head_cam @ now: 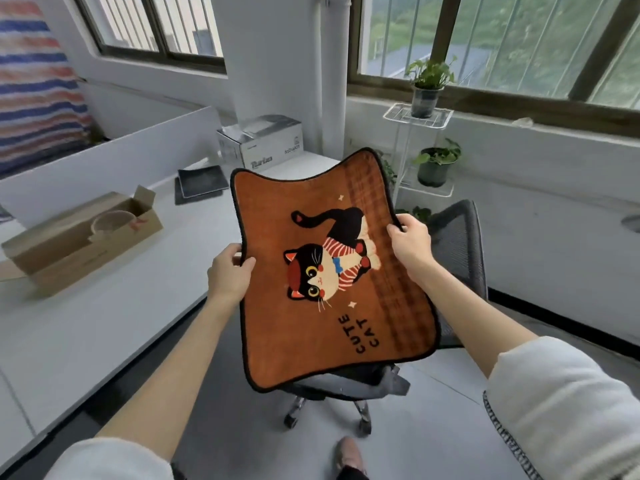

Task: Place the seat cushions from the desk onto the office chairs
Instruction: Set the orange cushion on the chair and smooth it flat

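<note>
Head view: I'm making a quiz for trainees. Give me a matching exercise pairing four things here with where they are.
Things:
1. cushion
2. cardboard box
3. potted plant
4. chair

Places:
A. on the desk
B. top of the white rack
C. held by the left hand and right hand
D. under the cushion

Pairs: 1-C, 2-A, 3-B, 4-D

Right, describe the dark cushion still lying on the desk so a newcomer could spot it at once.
Start at the long white desk along the left, and follow it to its far end near the white Turbo carton. The dark grey cushion lies flat there, just in front of that carton. Unlike the brown cardboard box nearer you, it is thin, soft-looking and square.
</note>
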